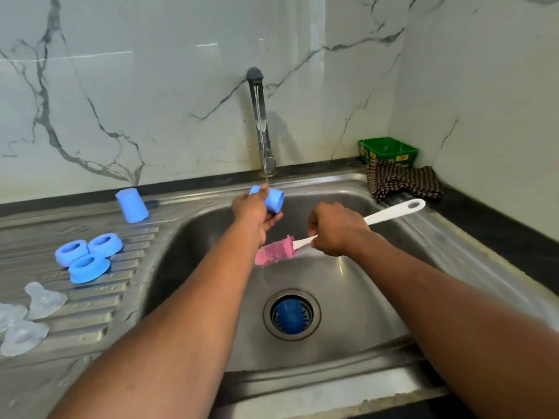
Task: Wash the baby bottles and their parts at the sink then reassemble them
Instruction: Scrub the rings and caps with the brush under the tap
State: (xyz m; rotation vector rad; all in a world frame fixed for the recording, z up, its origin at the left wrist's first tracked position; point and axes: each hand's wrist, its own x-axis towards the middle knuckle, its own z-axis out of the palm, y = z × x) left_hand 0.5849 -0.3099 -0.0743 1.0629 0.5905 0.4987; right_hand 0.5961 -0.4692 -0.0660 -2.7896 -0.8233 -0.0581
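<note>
1. Left hand (252, 208) raised over the far part of the sink basin (348, 285), fingers and thumb curled round a blue bottle cap (269, 198) held on its side, open mouth turned right.
2. Thin stream of water from the tap (259, 122) landing on the top of that cap, right at the fingertips.
3. Right hand (335, 229) just right of the left, fingers closed round the white handle of a bottle brush (390, 211); handle's ringed end pointing toward the sink's far right corner, pink brush head (273, 252) hanging below the left wrist, apart from the cap.
4. Blue strainer plug (291, 316) seated in the drain at the middle of the basin floor.
5. Second blue cap (132, 205) standing mouth down at the far edge of the ribbed drainboard (90, 300), left of the basin.
6. Three blue collar rings (87, 257) clustered nearer on the drainboard, touching or nearly touching one another.
7. Three clear silicone teats (27, 316) grouped at the drainboard's near left edge, partly cut off by the frame; one (44, 300) tilted with its tip pointing away.
8. Brown checked cloth (402, 182) crumpled at the far right corner of the sink rim, a green box (388, 150) just behind it on the dark surface (499, 228), against the marble-patterned wall (151, 101).
</note>
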